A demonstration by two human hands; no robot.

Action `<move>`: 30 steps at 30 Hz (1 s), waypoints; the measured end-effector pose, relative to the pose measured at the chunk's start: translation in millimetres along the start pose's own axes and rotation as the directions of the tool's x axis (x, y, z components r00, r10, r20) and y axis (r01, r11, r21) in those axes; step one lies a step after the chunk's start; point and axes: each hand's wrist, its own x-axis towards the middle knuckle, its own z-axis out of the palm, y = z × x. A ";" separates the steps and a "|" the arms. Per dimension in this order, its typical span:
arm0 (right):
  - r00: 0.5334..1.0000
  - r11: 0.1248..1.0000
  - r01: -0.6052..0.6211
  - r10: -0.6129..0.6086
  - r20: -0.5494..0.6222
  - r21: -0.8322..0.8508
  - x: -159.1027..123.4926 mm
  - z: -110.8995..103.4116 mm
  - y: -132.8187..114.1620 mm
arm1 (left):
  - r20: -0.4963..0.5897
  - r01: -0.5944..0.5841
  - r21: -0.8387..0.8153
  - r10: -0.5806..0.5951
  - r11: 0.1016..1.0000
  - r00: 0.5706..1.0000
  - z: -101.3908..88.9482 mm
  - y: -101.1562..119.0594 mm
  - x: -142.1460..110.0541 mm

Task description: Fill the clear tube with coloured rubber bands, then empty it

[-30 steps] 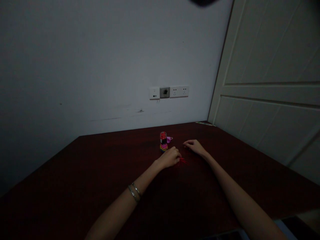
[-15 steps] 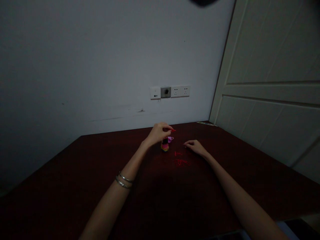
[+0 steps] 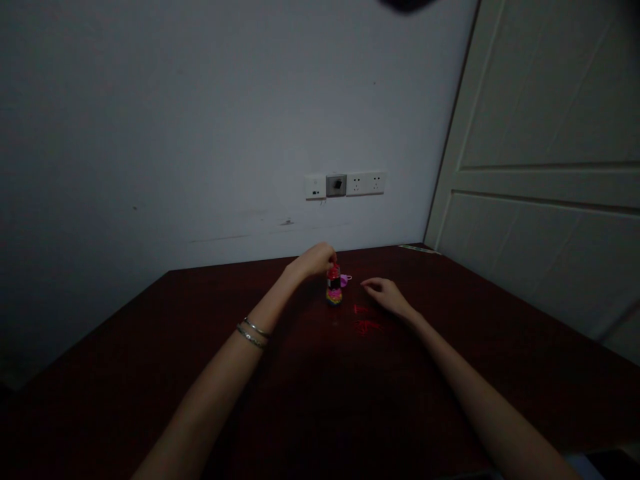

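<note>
A small clear bottle [image 3: 334, 295] stands upright on the dark table, with pink, yellow and blue bits in its lower part and a dark label. My left hand [image 3: 318, 259] is over its mouth, fingers pinched downward on thin red strands; the fingertips are partly hidden. Touching or just behind the bottle on its right is a purple cap [image 3: 345, 281] with a loop. My right hand [image 3: 387, 295] rests to the right of the bottle, fingers loosely bent and apart, with nothing visible in them. Loose red strands [image 3: 367, 327] lie on the table in front of it.
The dark red table [image 3: 280, 400] meets a pale wall [image 3: 240, 133] at the back, where a row of sockets [image 3: 345, 185] is mounted. A white panelled door [image 3: 540, 193] borders the right side. A thin flat strip [image 3: 419, 249] lies at the back right corner.
My left hand has brought the red strands down to the bottle's mouth. My right hand has shifted slightly left and its fingers have loosened. The view has turned a little left.
</note>
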 end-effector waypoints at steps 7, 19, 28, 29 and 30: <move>0.990 0.956 0.137 -0.137 -0.020 0.261 -4.4 32.6 -36.9 | 0.130 -0.011 0.137 -0.007 0.990 0.991 -6.4 9.7 1.1; 0.988 0.942 0.112 -0.141 0.069 0.315 4.9 66.2 -40.2 | 0.246 0.030 0.133 -0.062 0.991 0.967 -6.2 12.4 10.7; 0.982 0.933 0.142 -0.175 0.072 0.331 0.9 64.0 -52.0 | 0.308 0.177 0.015 -0.173 0.984 0.936 -8.1 4.8 13.1; 0.983 0.934 0.137 -0.170 0.073 0.330 0.6 63.7 -52.8 | 0.306 0.177 0.004 -0.170 0.984 0.937 -8.7 3.2 12.9; 0.984 0.936 0.132 -0.165 0.074 0.327 0.4 63.5 -53.2 | 0.302 0.176 -0.007 -0.166 0.984 0.939 -9.4 1.7 12.7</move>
